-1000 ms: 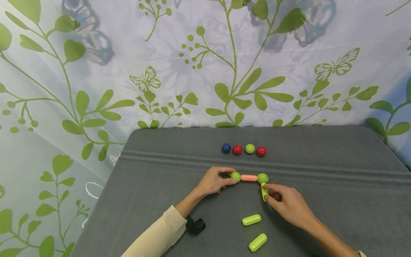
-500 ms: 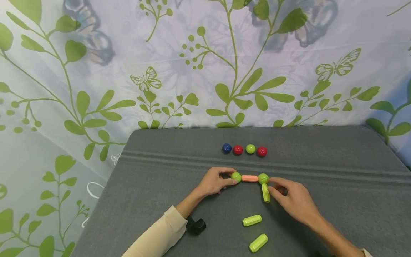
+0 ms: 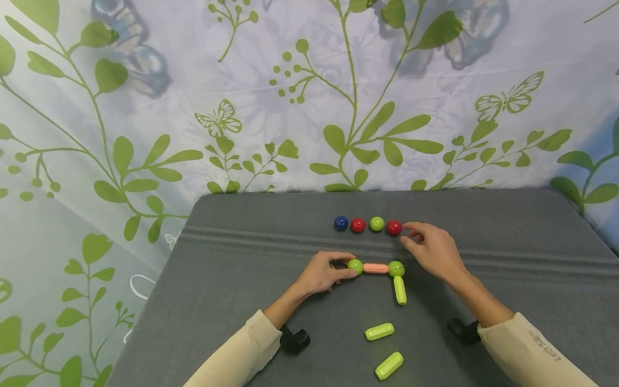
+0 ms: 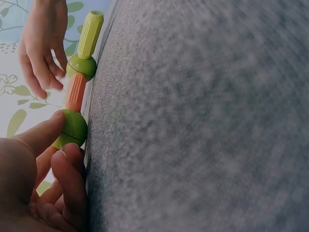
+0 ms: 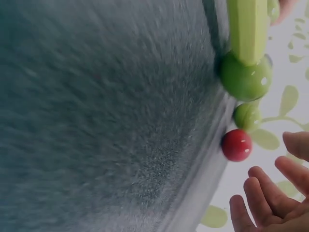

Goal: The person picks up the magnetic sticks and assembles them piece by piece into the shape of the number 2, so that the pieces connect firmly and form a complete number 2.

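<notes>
My left hand [image 3: 325, 273] pinches the left green ball [image 4: 75, 128] between thumb and fingers. An orange rod [image 3: 375, 268] joins that ball to a second green ball [image 3: 396, 269]. From the second ball a yellow-green rod [image 3: 400, 291] runs toward the front of the table. My right hand [image 3: 434, 249] is off the pieces, its fingers apart and nothing between them. Its fingertips are close to the right-hand red ball [image 3: 394, 228]; in the right wrist view a gap shows between them and the red ball [image 5: 236, 145].
At the back, a blue ball [image 3: 340, 223], another red ball [image 3: 358, 224] and a loose green ball [image 3: 376, 224] continue the row. Two loose yellow-green rods [image 3: 379, 331] [image 3: 389, 365] lie nearer the front. A patterned cloth [image 3: 271, 107] hangs behind the grey table [image 3: 232, 301].
My right hand has let go of the yellow-green rod and moved back toward the red ball. The rod stays against the green ball. My left hand keeps its place.
</notes>
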`<state>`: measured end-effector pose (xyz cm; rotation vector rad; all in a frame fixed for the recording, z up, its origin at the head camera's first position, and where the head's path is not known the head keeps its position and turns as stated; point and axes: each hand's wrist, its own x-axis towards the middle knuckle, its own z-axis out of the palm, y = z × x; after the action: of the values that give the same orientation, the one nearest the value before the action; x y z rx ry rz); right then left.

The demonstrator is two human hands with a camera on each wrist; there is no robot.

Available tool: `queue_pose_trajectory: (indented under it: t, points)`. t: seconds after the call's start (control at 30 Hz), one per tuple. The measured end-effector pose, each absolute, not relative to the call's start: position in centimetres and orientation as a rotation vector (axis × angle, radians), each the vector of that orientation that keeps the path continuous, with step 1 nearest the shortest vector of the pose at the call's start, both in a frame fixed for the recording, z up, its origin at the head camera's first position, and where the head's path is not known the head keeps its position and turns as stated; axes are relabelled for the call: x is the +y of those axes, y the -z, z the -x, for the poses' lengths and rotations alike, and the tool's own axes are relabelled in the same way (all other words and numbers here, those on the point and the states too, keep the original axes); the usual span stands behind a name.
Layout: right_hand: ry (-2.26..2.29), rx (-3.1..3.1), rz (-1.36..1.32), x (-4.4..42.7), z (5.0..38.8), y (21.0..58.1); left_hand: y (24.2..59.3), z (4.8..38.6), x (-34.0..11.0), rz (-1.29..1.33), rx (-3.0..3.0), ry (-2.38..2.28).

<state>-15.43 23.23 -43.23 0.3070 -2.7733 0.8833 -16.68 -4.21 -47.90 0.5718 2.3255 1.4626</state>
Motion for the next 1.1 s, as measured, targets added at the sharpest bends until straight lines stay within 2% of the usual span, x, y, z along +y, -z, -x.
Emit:
queue_pose_trajectory:
  t: [0.23, 0.47, 0.83, 1.1]
  points:
    - [-0.932, -2.869, -0.193, 23.3, 18.2, 44.1, 47.9, 16.7, -4.1, -0.577, 2.324, -1.461]
    - [-0.983, -2.902, -0.150, 23.3, 19.4, 45.1, 47.9, 16.6, -3.8, -0.556, 2.305, -1.475]
    - [-0.985, -2.902, -0.131, 23.2, 19.8, 45.6, 47.8, 16.7, -4.0, -0.539, 2.302, -1.483]
    - [-0.979, -2.879, -0.172, 22.8, 18.6, 44.7, 47.8, 16.6, -4.1, -0.542, 2.324, -1.467]
